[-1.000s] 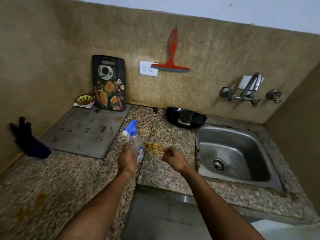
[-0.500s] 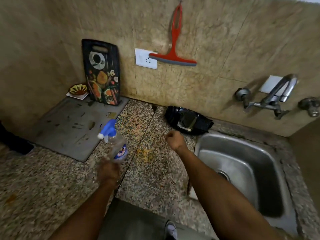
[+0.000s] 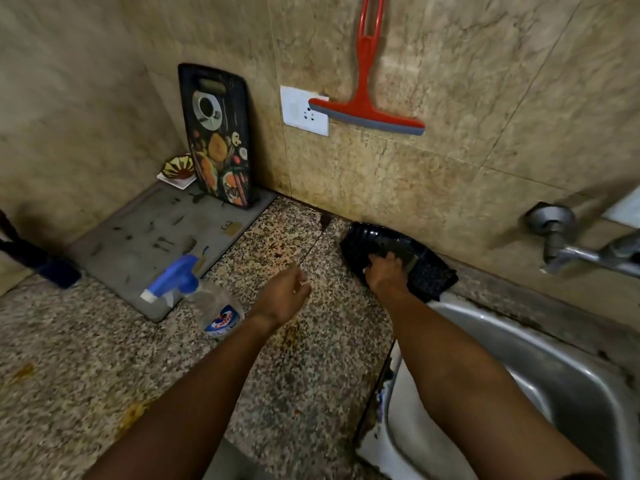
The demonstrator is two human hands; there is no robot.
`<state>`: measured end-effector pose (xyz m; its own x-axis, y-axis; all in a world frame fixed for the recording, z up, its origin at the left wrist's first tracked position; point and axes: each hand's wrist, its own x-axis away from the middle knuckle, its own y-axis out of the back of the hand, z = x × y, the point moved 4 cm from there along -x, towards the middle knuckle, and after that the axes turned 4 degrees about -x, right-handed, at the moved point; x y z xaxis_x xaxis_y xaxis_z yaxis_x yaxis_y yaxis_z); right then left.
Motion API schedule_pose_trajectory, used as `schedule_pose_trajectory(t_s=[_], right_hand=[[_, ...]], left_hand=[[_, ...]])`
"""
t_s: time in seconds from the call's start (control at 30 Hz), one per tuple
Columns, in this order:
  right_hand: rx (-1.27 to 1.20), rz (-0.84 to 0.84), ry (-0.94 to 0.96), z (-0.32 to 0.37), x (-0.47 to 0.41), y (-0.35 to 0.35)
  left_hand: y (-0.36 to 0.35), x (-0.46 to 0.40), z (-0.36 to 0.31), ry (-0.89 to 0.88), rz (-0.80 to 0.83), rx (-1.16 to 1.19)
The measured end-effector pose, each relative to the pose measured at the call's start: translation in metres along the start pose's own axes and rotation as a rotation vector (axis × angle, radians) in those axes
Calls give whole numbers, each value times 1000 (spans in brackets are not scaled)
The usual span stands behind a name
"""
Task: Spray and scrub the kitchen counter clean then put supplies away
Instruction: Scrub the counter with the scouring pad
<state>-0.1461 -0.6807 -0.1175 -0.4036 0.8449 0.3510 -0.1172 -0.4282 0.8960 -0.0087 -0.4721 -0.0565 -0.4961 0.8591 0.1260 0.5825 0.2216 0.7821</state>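
Note:
The spray bottle point(image 3: 211, 299), clear with a blue trigger head, stands on the speckled granite counter point(image 3: 311, 382) at the corner of a grey mat. Just to its right, my left hand point(image 3: 285, 294) hovers with loosely curled fingers and holds nothing. My right hand point(image 3: 382, 273) reaches into a black tray point(image 3: 429, 277) against the wall, its fingers curled over a grey scrub pad point(image 3: 401, 252) lying in it. Orange-brown stains point(image 3: 291, 336) mark the counter between my arms.
A grey mat point(image 3: 138, 244) lies at back left with a printed cutting board point(image 3: 216, 133) leaning on the wall. A red squeegee point(image 3: 367, 109) hangs beside a wall socket point(image 3: 301, 110). The steel sink point(image 3: 561, 386) and tap point(image 3: 588, 251) are at right.
My left hand set the spray bottle down on the counter and let go. My right hand moved forward from mid-air into the black tray. The view came closer to the wall.

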Motion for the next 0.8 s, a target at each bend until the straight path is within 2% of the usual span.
schedule_pose_trajectory(t_s=[0.07,0.13,0.27,0.33,0.37,0.43,0.53,0.63,0.7,0.8], right_hand=[[-15,-85,26,-3,-13,-1],[-152,-184,19,-6,-21,1],[-674,-510,-129,-22,-5,26],[-972,-623,-75,-20,20,51],[-1124,-618,-5,-15,35,66],[-1363,-458,173,5,64,89],[-1604,14,351,44,102,103],[-1621,475,313,83,137,93],[-1566,628,247,107,165,71],[-1538,750,160,140,211,30]], left_hand=[[1,-7,-6,2,-16,60],[3,-6,-7,5,-40,122],[3,7,3,42,-39,305],[0,13,7,116,-31,491],[-1,15,4,157,-25,591],[-3,19,-5,238,3,777],[1,24,-10,273,8,976],[22,38,-5,202,40,1008],[37,68,6,206,80,1057],[55,131,35,255,116,1131]])
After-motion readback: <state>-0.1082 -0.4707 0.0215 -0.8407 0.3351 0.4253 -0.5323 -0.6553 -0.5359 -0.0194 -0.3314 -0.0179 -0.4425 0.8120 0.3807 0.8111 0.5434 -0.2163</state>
